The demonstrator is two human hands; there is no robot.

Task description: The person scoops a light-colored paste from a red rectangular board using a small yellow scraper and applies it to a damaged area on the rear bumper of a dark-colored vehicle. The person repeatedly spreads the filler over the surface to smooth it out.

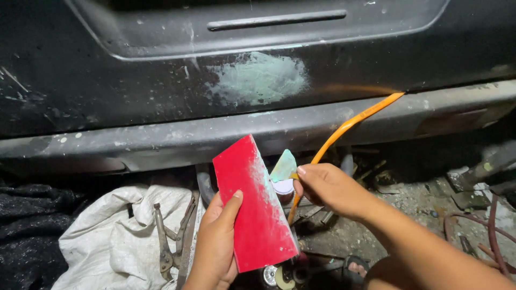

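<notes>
Nearest, the left hand (215, 241) grips a flat red plastic board (252, 207), thumb across its face, fingers behind. Just beside it, the right hand (328, 188) pinches a small spreader smeared with pale green filler (284, 166) over the board's whitish edge. Left of them, rusty locking pliers (164, 236) lie on a white woven sack (115, 231). An orange hose (344, 131) rises behind. Farthest, the black car panel (80, 80) shows a pale green filler patch (258, 78).

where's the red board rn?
Head view, lower centre: the red board is held upright in the left hand, just left of the right hand with the small spreader.
</notes>
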